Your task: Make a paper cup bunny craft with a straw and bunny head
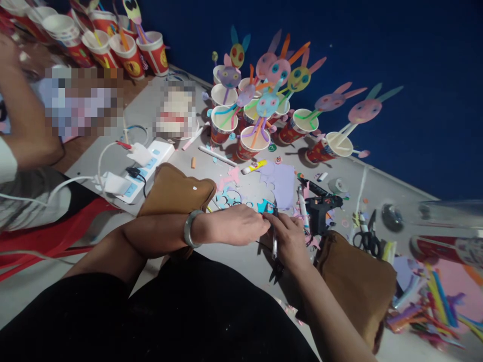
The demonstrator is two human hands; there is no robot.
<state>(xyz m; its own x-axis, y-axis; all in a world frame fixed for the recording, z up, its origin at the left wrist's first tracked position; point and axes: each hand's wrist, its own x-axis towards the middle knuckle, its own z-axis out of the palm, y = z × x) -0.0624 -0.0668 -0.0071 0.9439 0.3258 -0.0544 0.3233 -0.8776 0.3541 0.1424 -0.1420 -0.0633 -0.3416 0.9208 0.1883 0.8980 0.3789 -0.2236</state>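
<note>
My left hand (237, 227), with a bangle on its wrist, is closed, its fingertips meeting those of my right hand. What it pinches, if anything, is hidden. My right hand (290, 240) is curled round a slim dark-and-silver pen (275, 246), which stands nearly in line with my view. Just beyond the hands lie blue paper scraps (228, 197) and a lilac paper sheet (284, 185) with cut-outs. A black glue gun (320, 208) rests right of my right hand.
Red paper cups (253, 146) with paper animal heads on straws stand along the wall. Brown pads (177, 188) lie on both sides. A power strip (153, 163) is at left, near another person's arm (35, 130). Scissors (368, 241) and coloured straws (441, 296) are at right.
</note>
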